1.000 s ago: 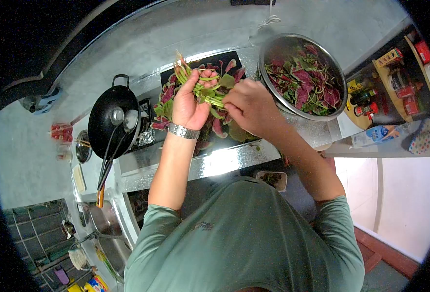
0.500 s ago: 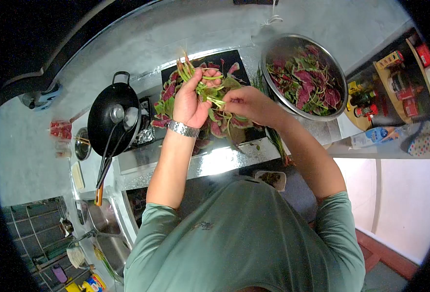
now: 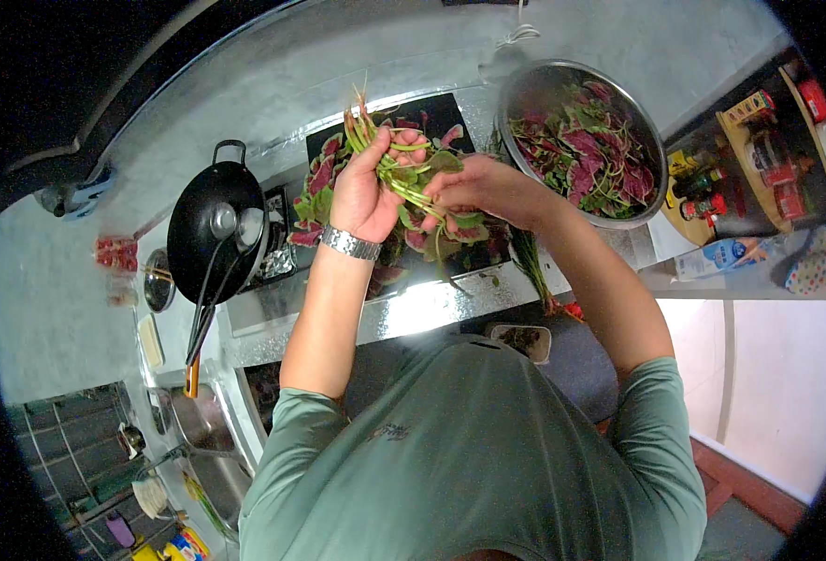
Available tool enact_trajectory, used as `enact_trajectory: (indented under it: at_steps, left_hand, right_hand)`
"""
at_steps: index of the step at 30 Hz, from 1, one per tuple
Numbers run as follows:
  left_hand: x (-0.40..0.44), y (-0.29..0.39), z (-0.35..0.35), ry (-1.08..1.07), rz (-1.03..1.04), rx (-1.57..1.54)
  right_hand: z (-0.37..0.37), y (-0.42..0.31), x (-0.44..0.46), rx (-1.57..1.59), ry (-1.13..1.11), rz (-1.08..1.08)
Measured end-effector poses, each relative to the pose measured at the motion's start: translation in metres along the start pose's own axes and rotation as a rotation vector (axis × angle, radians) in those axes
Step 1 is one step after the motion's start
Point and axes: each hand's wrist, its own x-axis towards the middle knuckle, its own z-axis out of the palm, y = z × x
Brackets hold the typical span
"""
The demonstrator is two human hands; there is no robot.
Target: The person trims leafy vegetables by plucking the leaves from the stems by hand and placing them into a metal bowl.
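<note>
My left hand [image 3: 366, 196], with a metal watch at the wrist, is closed around a bunch of red amaranth stems [image 3: 361, 131]. The pale root ends stick up past the thumb, and the leafy ends point right and down. Against those leafy ends, my right hand [image 3: 488, 190] has its fingers curled on the stems; its fingertips are partly hidden by leaves. Under both hands, loose amaranth leaves [image 3: 319, 201] lie spread over a black cooktop [image 3: 445, 114]. To the right stands a large steel bowl [image 3: 661, 159] holding picked green and purple leaves [image 3: 586, 154].
A black wok [image 3: 191, 210] with two long-handled ladles [image 3: 209, 294] stands on the left burner. Thin green stalks [image 3: 529, 266] lie at the counter edge, above a small tub [image 3: 520, 342]. Jars [image 3: 703, 208] fill a right-hand shelf. A sink [image 3: 216, 421] is at lower left.
My right hand has shifted slightly up and right along the bunch, its fingers now curled more around the leafy stems. My left hand keeps its hold almost in place.
</note>
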Motion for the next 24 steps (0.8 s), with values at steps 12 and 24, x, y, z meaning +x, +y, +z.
enact_trajectory:
  at_steps: [12, 24]
  left_hand:
    - [0.003, -0.005, -0.001, 0.039, 0.018, 0.100]
    - [0.004, -0.008, 0.007, 0.064, -0.035, 0.188]
  right_hand:
    - [0.003, -0.010, 0.000, -0.166, 0.204, 0.045]
    - [-0.012, 0.001, -0.001, -0.404, 0.172, -0.110]
